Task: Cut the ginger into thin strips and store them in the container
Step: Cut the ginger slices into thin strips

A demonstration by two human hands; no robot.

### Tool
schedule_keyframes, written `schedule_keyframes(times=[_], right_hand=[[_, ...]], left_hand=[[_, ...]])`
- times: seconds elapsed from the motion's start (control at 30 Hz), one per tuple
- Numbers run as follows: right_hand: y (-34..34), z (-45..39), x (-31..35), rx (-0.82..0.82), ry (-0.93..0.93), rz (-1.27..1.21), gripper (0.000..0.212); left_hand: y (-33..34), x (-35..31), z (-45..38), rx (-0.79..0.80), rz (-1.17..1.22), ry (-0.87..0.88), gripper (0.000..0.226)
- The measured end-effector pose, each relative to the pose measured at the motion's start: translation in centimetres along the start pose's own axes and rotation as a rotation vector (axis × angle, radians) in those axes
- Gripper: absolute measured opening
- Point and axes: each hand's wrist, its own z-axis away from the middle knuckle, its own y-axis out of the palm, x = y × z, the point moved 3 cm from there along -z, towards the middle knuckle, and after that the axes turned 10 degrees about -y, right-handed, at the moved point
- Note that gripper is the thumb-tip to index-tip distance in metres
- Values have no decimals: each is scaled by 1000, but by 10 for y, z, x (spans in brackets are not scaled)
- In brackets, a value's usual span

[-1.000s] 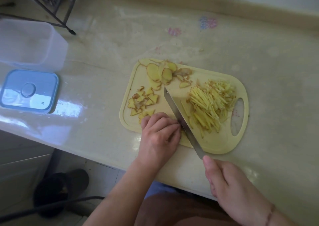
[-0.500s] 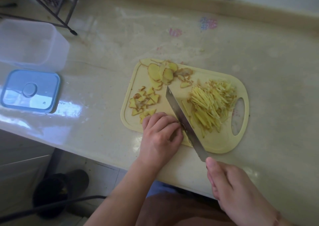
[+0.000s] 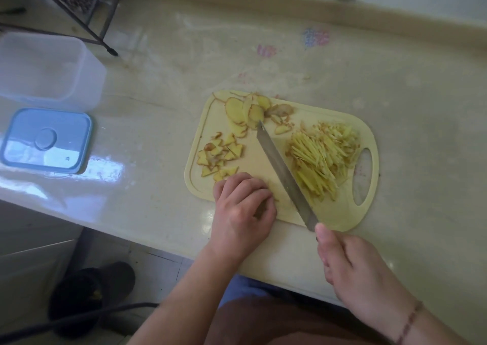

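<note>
Glossy tabletop (image 3: 263,62): light, brittle ginger strips (image 3: 322,160) at three o'clock; left hand (image 3: 243,207) curled, contents unclear; right hand (image 3: 361,270) gripping knife (image 3: 283,172).

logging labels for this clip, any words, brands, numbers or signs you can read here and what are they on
None can be read.
Lid: a small dark mark near its front edge, too small to read.
Counter: pink and blue smudges near the back, blurred, no letters to make out.
Knife, board, container: no print visible.
</note>
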Motion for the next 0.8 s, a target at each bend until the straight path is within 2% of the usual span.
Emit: schedule_keyframes(times=[0.2,0.33,0.4,0.53,0.6,0.8], right_hand=[[8,12,-3,61,-10,-22,90],[9,15,-2,45,-12,29,93],[9,15,-1,23,-23,59,90],[12,4,5,-10,-69,76,69],[12,-2,8,-14,-85,61,68],[7,14,-2,19,-32,40,91]], left_hand=[[0,0,0,45,12,9,7],[2,1,0,51,2,4,4],[1,1,0,46,-6,9,4],[0,0,-1,45,-17,27,5],[-1,0,-1,40,-18,29,5],[0,0,0,21,-24,-15,7]])
